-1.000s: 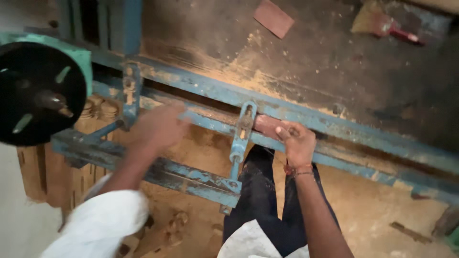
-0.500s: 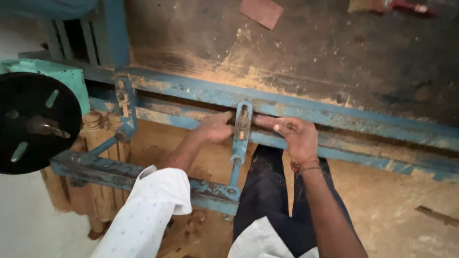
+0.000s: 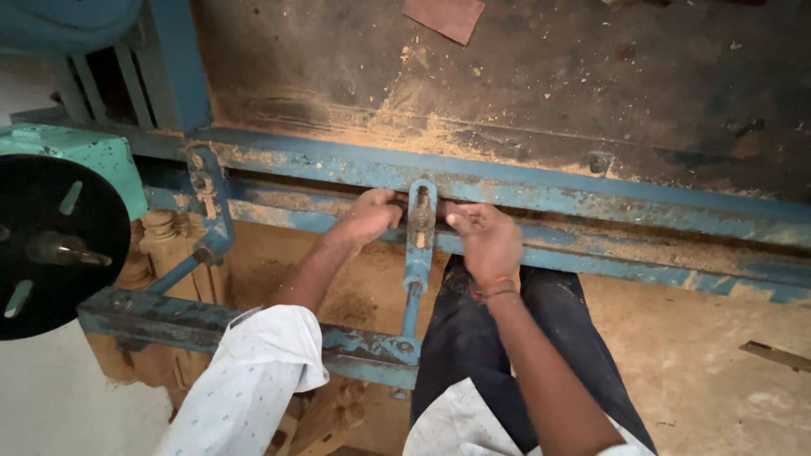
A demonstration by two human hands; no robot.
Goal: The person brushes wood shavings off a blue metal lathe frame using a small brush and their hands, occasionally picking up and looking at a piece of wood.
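Note:
A worn blue lathe bed (image 3: 549, 181) runs across the view, dusted with sawdust. A blue tool-rest bracket (image 3: 420, 221) with a bolt stands on its rails in the middle. My left hand (image 3: 366, 219) grips a dark wooden piece just left of the bracket. My right hand (image 3: 484, 237) holds the same dark piece on the bracket's right side, fingers curled over it; a thread band sits on that wrist. The piece itself is mostly hidden by my fingers and the bracket.
A black faceplate wheel (image 3: 46, 245) on a green headstock (image 3: 80, 148) sits at the left. A second blue bracket (image 3: 205, 198) stands near it. Turned wooden legs (image 3: 156, 245) lean under the bed. Sawdust covers the floor; a brown tile (image 3: 443, 15) lies beyond.
My left hand moved right from the left rail to the bracket and took hold beside it. The view shifted closer; my right hand stayed at the bracket.

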